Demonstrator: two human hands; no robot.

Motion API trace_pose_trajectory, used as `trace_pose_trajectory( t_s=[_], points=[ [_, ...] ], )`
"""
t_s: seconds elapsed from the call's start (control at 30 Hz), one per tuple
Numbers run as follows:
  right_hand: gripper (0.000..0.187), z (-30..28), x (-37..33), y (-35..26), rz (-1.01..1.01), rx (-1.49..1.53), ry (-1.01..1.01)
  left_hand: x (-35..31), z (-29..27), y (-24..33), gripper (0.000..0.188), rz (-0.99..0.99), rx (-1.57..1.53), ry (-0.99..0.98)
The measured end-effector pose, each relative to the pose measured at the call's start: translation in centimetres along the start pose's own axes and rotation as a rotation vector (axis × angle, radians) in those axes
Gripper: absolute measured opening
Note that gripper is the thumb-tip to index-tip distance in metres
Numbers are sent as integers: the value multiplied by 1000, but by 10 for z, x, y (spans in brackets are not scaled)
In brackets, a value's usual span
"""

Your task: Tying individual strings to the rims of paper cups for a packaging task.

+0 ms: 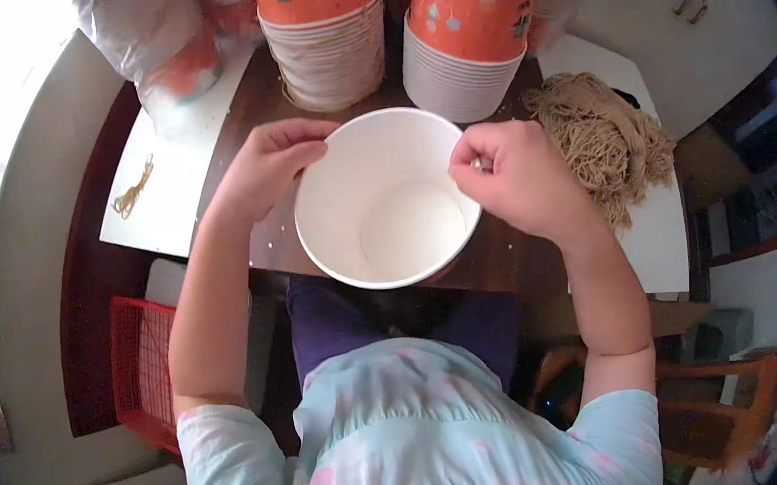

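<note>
A large white paper bucket [374, 207] is tipped with its open mouth toward me, showing the smooth white inside and round bottom. My left hand [269, 172] holds the far left of its rim, thumb and fingers closed together there. At the right side of the rim is my right hand [519, 176], its fingers curled closed. A small shiny metal thing [480, 164] shows between those fingers; its kind is too small to make out. The bucket's outer side is hidden from view.
Two stacks of nested orange-printed paper buckets, a left stack [327, 49] and a right stack [470, 40], stand behind on the dark table [258, 222]. Tan cords [606, 140] lie heaped at right. A thin cord loop [134, 188] lies on the left board. A red basket [144, 358] sits lower left.
</note>
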State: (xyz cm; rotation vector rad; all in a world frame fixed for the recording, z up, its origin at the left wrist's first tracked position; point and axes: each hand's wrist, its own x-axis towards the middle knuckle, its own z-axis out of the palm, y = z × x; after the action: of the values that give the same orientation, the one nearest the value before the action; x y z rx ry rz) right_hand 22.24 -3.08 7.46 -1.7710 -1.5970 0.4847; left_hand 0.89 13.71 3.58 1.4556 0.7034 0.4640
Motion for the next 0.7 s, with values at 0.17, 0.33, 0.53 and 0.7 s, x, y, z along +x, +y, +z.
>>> trace_pose_trajectory(
  t_s=[0.17,0.33,0.53,0.7],
  points=[
    [10,-3,-2,4,101,164,-24,9,1,-5,42,6,-51,-86],
    [10,-2,-7,3,137,228,-123,10,11,-4,42,74,-111,-207],
    [11,6,-3,10,89,178,-262,27,29,17,30,188,583,-286],
    [11,11,-3,15,-101,-40,-105,28,25,14,27,140,540,-260]
  ],
)
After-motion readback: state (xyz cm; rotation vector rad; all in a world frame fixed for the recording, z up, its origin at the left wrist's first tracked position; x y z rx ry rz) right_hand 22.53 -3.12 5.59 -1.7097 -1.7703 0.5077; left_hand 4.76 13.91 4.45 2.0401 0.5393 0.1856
